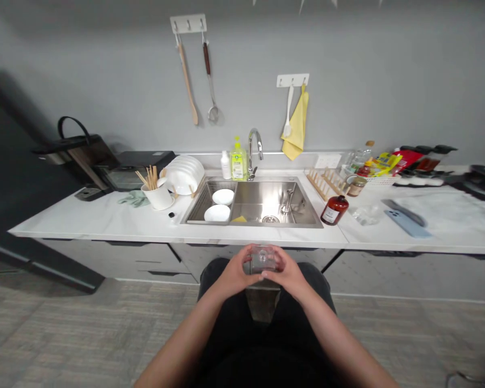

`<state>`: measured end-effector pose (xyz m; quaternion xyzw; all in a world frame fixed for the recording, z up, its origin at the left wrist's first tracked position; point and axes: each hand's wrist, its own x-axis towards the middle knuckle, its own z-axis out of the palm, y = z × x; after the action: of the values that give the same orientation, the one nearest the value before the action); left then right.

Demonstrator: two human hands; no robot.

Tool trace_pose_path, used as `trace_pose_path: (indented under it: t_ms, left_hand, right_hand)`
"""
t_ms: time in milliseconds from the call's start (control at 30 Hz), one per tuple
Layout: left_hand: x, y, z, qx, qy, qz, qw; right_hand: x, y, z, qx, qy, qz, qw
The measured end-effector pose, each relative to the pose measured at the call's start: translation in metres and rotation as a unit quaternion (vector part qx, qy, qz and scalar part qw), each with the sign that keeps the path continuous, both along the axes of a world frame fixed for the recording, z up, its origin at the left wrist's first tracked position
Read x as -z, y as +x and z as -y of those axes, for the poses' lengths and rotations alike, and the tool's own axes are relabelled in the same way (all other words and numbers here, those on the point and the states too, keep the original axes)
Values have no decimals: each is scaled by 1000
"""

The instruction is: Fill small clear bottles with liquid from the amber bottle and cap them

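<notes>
Nearest: dark clothing (242, 355) and bare forearms (186, 339). Left hand (236, 274) and right hand (288, 274) both clamped on clear container (263, 256), fingers round its sides, thumbs meeting at near side. Container sits above lap, just short of bench (101, 226) edge, sink (262, 193) beyond. Step looks like two-handed holding; contents unclear. Next move likely calls for even pressure, and clearance over bench edge if lifted forward.

A clear, see-through, roughly boxy object (262, 260) is held between the left grip (237, 274) and the right grip (288, 274).
</notes>
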<state>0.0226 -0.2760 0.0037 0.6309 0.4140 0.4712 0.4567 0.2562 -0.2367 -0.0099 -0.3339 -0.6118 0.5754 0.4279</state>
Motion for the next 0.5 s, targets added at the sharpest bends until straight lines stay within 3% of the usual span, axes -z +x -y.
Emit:
trace_pose_path:
  t_ms: [67, 100, 167, 200, 300, 400, 500]
  left_hand:
    - [-7, -28, -3, 15, 6, -29, 999]
    - [-11, -47, -9, -12, 6, -36, 999]
    - [-20, -95, -26, -187, -8, -44, 981]
    - [-24, -122, -36, -316, -23, -57, 947]
    - [-39, -202, -61, -492, -40, -75, 867]
    - [-47, -257, -76, -567, -69, -110, 813]
    - [-46, -279, -88, -572, -101, -146, 801]
  right_hand:
    - [3, 5, 7, 28, -5, -9, 1000]
    - [5, 8, 9, 45, -9, -11, 999]
    - [9, 16, 13, 75, -18, -8, 997]
    - [10, 20, 15, 87, -21, -4, 996]
    - [11, 30, 20, 110, -18, 9, 994]
    - [9, 36, 26, 117, -20, 18, 993]
    - [6, 39, 31, 130, -27, 23, 991]
